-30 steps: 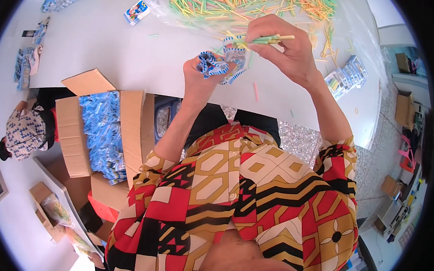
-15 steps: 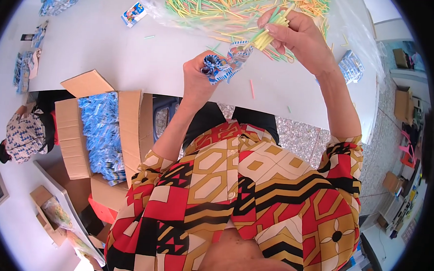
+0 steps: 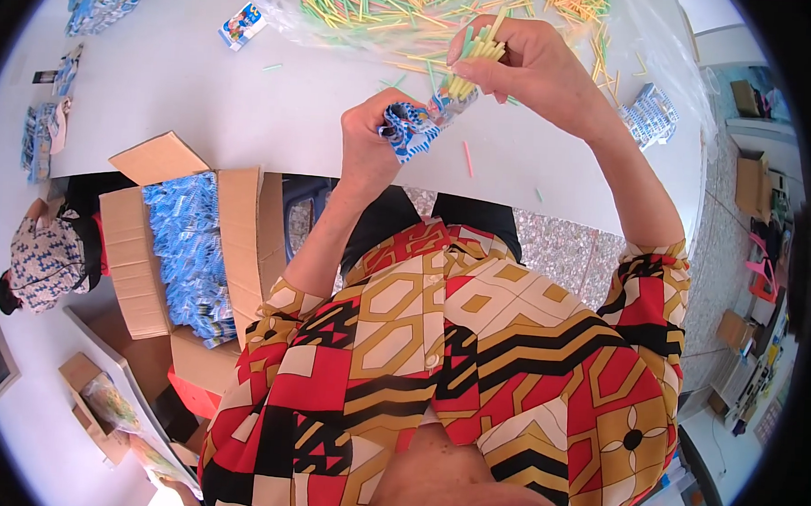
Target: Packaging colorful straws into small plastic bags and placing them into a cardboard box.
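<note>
My left hand point(image 3: 371, 136) is closed around a small printed plastic bag point(image 3: 411, 134) with blue-and-white edging. The bag's clear, printed upper part reaches toward my other hand. My right hand point(image 3: 531, 73) pinches a bundle of thin yellow and green sticks point(image 3: 473, 64) over the bag's mouth. Their lower ends are at or just inside the opening; exactly how deep is hard to see. Behind my hands, a big pile of loose sticks point(image 3: 389, 4) in yellow, green, orange and pink spreads over a clear plastic sheet point(image 3: 285, 17).
The white table point(image 3: 204, 108) carries a small printed card or packet point(image 3: 243, 26), a blue-and-white packet point(image 3: 651, 116) at right and stray sticks. A carton point(image 3: 134, 259) of blue packets point(image 3: 193, 244) stands at left. Farther left is another person point(image 3: 52, 260).
My right hand has moved left and slightly down, bringing the stick bundle from beside the bag to its mouth. My left hand keeps its hold on the bag.
</note>
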{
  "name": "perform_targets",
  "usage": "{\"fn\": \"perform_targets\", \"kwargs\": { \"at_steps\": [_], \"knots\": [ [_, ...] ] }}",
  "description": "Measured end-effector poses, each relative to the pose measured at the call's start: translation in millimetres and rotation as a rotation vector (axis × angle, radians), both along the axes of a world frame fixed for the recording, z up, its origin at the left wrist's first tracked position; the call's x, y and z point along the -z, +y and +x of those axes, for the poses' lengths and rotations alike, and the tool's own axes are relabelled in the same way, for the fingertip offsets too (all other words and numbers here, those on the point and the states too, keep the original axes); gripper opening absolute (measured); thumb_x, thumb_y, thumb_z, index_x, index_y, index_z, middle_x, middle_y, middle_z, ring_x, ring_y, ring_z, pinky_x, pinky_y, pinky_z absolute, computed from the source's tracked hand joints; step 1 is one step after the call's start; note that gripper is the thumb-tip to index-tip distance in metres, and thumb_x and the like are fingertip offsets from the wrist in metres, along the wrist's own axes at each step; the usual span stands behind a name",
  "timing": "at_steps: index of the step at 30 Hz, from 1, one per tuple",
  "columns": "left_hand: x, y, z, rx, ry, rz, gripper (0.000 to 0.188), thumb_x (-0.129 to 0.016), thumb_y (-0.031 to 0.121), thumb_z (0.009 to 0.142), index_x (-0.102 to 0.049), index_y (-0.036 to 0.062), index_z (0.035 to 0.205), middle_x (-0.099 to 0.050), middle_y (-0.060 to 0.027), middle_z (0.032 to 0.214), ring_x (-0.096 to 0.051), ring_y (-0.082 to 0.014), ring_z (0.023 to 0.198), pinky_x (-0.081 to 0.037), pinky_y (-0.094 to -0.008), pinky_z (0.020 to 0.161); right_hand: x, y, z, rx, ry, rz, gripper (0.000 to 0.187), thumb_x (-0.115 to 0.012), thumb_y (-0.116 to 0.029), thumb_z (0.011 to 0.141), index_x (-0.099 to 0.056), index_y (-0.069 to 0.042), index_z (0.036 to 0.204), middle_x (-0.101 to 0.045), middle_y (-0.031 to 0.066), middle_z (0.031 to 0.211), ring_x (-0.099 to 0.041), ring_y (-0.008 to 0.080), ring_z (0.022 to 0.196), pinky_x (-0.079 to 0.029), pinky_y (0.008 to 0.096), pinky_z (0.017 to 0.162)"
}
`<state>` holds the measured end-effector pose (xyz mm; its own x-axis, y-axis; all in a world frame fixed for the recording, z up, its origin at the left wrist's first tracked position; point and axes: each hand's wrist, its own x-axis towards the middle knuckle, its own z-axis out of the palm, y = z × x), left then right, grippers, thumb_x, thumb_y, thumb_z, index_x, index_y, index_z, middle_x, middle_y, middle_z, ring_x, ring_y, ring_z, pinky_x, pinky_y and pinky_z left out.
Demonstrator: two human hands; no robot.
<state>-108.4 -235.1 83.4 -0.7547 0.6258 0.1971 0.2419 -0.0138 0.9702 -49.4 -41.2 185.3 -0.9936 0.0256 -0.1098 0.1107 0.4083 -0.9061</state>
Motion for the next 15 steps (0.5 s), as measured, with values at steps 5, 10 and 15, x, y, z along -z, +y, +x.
{"fn": "perform_targets", "kwargs": {
  "at_steps": [5, 10, 15],
  "knots": [
    [-3.8, 0.2, 2.2, 0.023, -0.163, 0.045, 0.012, -0.072, 0.001, 0.073, -0.062, 0.0009, 0.08, -0.061, 0.0016, 0.067, -0.054, -0.0023, 0.063, -0.044, -0.0188, 0.055, -0.9, -12.1, 3.9, -0.03, 0.07, 0.081, 0.011, -0.061, -0.015, 0.086, -0.062, -0.007, 0.094, -0.051, -0.003, 0.067, -0.044, 0.0028, 0.06, -0.035, 0.0191, 0.052],
    [-4.4, 4.6, 3.9, 0.024, -0.172, 0.056, 0.013, -0.073, 0.003, 0.073, -0.062, 0.0013, 0.079, -0.061, 0.0018, 0.067, -0.054, -0.002, 0.063, -0.044, -0.0187, 0.056, 1.2, -16.5, 3.3, -0.014, 0.184, 0.106, 0.011, -0.06, -0.011, 0.086, -0.062, -0.006, 0.096, -0.05, -0.003, 0.071, -0.042, 0.0034, 0.063, -0.036, 0.0197, 0.055],
    [-1.7, 6.8, 2.8, 0.022, -0.193, 0.085, 0.013, -0.073, 0.003, 0.073, -0.062, 0.0014, 0.079, -0.061, 0.0025, 0.067, -0.052, -0.0017, 0.062, -0.043, -0.0185, 0.055, -0.8, -13.4, 3.3, -0.043, 0.168, 0.141, 0.017, -0.059, -0.012, 0.088, -0.062, -0.008, 0.104, -0.05, -0.0031, 0.073, -0.043, 0.0035, 0.064, -0.036, 0.0189, 0.056]
  ]
}}
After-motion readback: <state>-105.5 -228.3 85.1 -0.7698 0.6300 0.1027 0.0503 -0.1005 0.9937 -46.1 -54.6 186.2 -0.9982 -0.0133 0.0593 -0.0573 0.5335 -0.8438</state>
